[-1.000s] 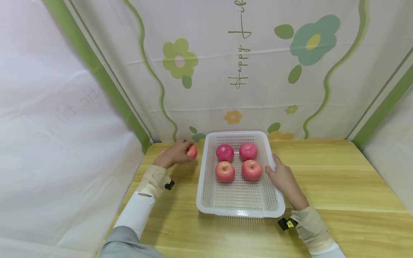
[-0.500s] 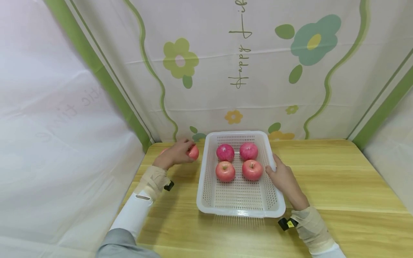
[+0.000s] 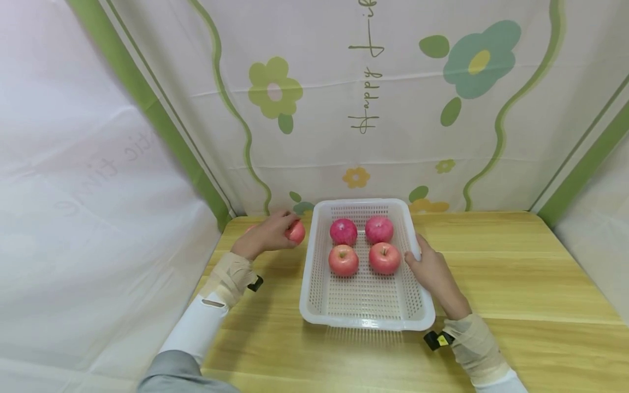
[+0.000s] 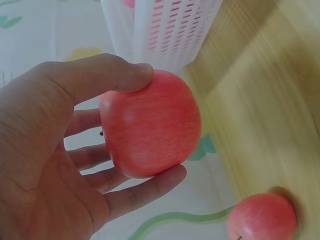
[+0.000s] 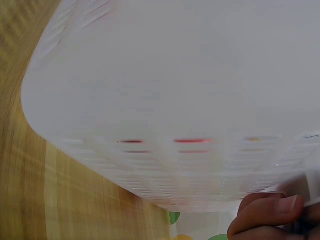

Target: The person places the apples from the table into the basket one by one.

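Note:
My left hand (image 3: 269, 234) grips a red apple (image 3: 296, 232) left of the white basket (image 3: 308, 273); in the left wrist view the thumb and fingers wrap round the apple (image 4: 152, 125). Another apple (image 4: 262, 218) rests on the table beyond it, mostly hidden by the hand in the head view. My right hand (image 3: 434, 273) holds the basket's right rim, thumb inside; the right wrist view shows its curled fingers (image 5: 270, 215) at the basket wall (image 5: 150, 90). Inside the basket sit two darker pink apples (image 3: 343, 232) (image 3: 379, 229) behind two lighter red ones (image 3: 343, 260) (image 3: 384, 258).
The wooden table (image 3: 516, 284) extends to both sides of the basket. A printed fabric wall (image 3: 314, 136) stands right behind the table's back edge, and white fabric (image 3: 98, 218) hangs along the left side.
My left hand has shifted slightly to the right with the apple, a little nearer the basket. My right hand and the basket have stayed put.

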`<move>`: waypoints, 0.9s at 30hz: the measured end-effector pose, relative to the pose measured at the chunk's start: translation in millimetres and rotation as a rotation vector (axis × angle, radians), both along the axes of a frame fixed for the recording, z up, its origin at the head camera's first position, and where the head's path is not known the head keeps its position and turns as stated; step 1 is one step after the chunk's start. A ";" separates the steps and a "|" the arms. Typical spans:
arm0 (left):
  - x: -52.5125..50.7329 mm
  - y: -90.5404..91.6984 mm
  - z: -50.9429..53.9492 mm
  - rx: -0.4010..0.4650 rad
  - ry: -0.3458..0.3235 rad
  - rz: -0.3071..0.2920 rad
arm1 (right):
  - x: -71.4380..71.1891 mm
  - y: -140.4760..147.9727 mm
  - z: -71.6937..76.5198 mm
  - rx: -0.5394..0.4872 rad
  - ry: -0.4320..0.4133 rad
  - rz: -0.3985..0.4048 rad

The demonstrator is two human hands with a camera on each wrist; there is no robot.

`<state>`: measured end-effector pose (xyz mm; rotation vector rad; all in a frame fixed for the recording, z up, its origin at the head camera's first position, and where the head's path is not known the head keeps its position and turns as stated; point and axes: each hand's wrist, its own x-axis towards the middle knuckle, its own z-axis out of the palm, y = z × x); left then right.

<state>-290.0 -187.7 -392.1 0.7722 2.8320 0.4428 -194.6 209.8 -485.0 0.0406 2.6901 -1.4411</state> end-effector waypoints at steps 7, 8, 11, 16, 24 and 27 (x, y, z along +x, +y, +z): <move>4.0 6.0 7.7 -0.031 0.012 -0.024 | -0.7 -0.2 0.4 0.008 -0.005 -0.004; 4.6 6.8 9.0 -0.038 0.019 -0.027 | -0.7 -0.3 0.4 0.009 -0.004 -0.004; 6.1 9.2 12.9 -0.052 0.034 -0.040 | -0.6 -0.9 0.6 0.006 -0.005 -0.001; 8.8 14.0 19.5 -0.050 0.059 -0.079 | -0.4 -1.0 2.1 0.003 -0.002 0.001; 12.4 19.9 26.7 -0.046 0.061 -0.110 | 0.0 0.1 2.0 0.016 -0.003 -0.002; 13.2 22.0 28.2 -0.044 0.062 -0.131 | 0.3 0.2 1.4 0.011 -0.006 -0.002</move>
